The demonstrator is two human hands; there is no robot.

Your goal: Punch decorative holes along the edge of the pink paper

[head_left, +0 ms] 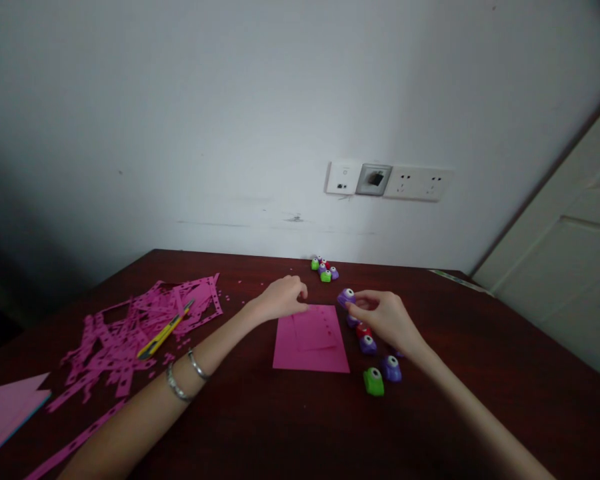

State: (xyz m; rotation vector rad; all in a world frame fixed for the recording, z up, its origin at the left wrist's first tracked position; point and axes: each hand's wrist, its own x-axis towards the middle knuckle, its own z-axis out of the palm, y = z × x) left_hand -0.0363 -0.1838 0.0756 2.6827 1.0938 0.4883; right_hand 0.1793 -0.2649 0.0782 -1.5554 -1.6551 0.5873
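My right hand (387,317) pinches a small purple craft paper punch (346,298) between thumb and fingers, raised a little off the table. My left hand (284,298) hovers at the far left corner of a pink paper sheet (290,357), fingers curled with a gap to the thumb. Nothing shows between them. On that sheet lies a smaller pink piece (313,337) with a row of small marks near its right side. Below my right hand stand more punches: a red punch (363,331), a purple punch (392,369) and a green punch (374,382).
Cut pink paper scraps (125,340) cover the left of the dark table, with a yellow utility knife (163,333) on top. A paper stack (10,413) lies at the near left. Several more punches (325,269) stand by the wall, under the sockets (417,183).
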